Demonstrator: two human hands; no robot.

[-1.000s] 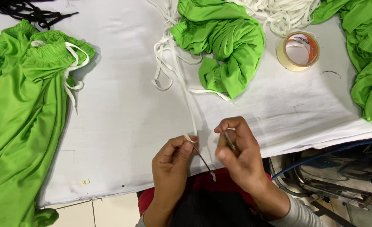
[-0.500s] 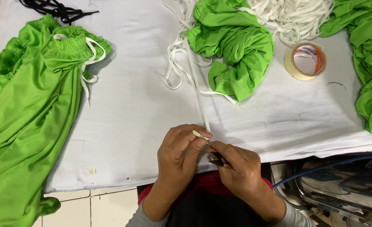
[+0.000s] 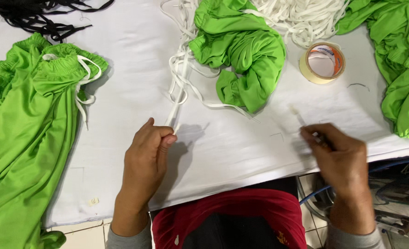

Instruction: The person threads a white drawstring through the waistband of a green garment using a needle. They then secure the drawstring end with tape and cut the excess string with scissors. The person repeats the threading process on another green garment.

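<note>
My left hand (image 3: 145, 154) pinches a white flat cord (image 3: 177, 87) near its end over the white table (image 3: 232, 147). The cord runs up toward a bunched green garment (image 3: 243, 50) at the top middle. My right hand (image 3: 338, 159) is blurred, off to the right near the table's edge, closed on a thin tool (image 3: 301, 119) with a pale tip that points up-left. The two hands are well apart.
Green shorts (image 3: 33, 124) with a white drawstring lie flat at left. A roll of tape (image 3: 322, 62) sits at right, beside a pile of white cords (image 3: 301, 16). More green fabric (image 3: 403, 60) lies far right. Black cords (image 3: 33, 14) lie top left.
The hands were together at the table's edge, working the cord end and tool. Now they have parted: the left holds the cord, the right has swung away to the right with the tool.
</note>
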